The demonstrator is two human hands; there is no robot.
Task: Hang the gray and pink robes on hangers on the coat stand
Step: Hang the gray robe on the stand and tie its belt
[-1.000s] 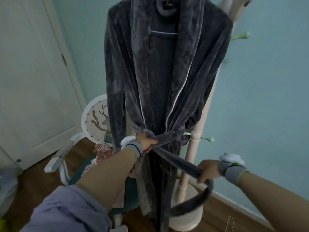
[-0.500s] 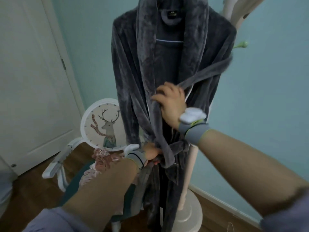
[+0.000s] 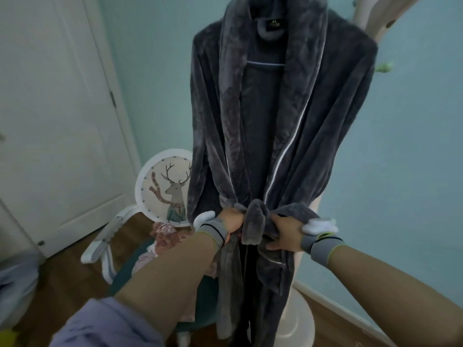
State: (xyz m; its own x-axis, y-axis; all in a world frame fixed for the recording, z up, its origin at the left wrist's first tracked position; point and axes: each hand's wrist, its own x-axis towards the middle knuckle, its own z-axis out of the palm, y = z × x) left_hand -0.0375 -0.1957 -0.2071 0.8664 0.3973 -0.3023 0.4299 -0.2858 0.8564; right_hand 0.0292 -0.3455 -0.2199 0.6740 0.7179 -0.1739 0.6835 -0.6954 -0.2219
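The gray robe point(image 3: 283, 116) hangs on a hanger from the white coat stand point(image 3: 375, 23), front open at the chest. Its belt point(image 3: 254, 222) is looped into a knot at waist height. My left hand point(image 3: 231, 220) grips the belt on the left of the knot. On the right of the knot, my right hand point(image 3: 284, 232) holds the other belt end. The pink robe point(image 3: 162, 236) lies crumpled on a chair seat behind my left forearm, mostly hidden.
A white chair point(image 3: 160, 191) with a deer picture on its round back stands left of the stand. The stand's round base point(image 3: 300, 326) sits on the wood floor. A white door point(image 3: 50, 121) fills the left side; a blue wall is behind.
My right hand came down from chest height, where it carried the belt across the robe, to the waist. The belt now forms a knot between both hands.
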